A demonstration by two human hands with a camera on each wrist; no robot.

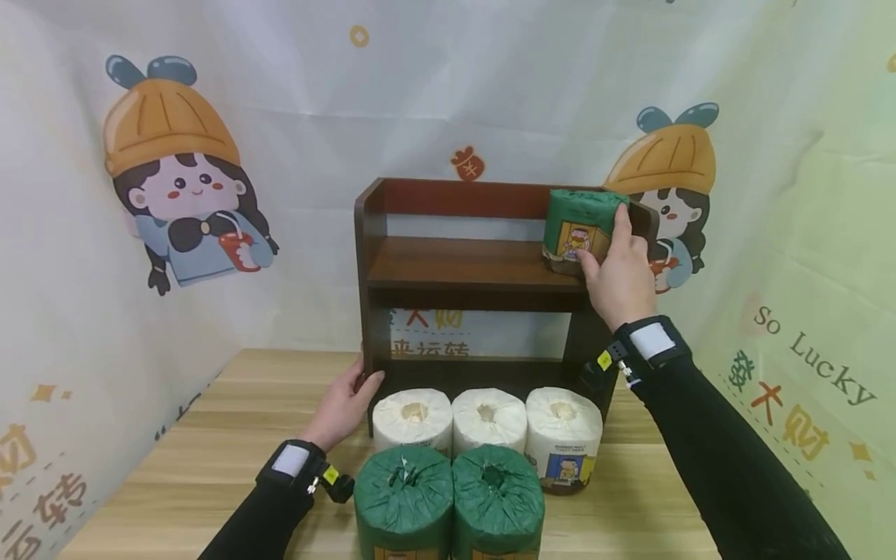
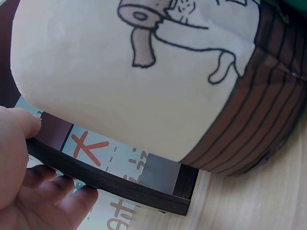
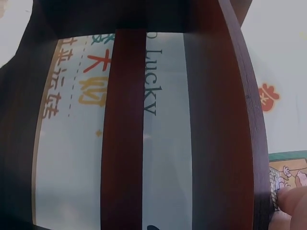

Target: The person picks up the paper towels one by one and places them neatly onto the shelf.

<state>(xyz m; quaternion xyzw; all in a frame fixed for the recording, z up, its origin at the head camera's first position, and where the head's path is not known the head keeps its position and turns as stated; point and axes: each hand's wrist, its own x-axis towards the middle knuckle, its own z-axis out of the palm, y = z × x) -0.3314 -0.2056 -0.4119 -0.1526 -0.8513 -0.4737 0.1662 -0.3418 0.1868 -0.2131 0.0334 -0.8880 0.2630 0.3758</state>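
Observation:
A dark brown two-tier wooden shelf (image 1: 462, 264) stands on the table. At the right end of its upper board, my right hand (image 1: 621, 280) holds a green-wrapped toilet roll (image 1: 568, 216), thumb on the front and forefinger near the top edge. The right wrist view catches only a fingertip (image 3: 293, 201) beside a bit of the roll's printed wrapper (image 3: 290, 167). Low on the shelf's left side, my left hand (image 1: 344, 403) grips the side panel (image 2: 110, 176), thumb on one face and fingers on the other. A white-wrapped roll (image 2: 105, 76) looms close by in the left wrist view.
Three white-wrapped rolls (image 1: 488, 416) stand in a row before the lower shelf. Nearer to me are two green-wrapped rolls (image 1: 404, 498), side by side. All stand on a light wood-grain table (image 1: 210, 451). A printed cloth (image 1: 315, 155) hangs behind and along both sides.

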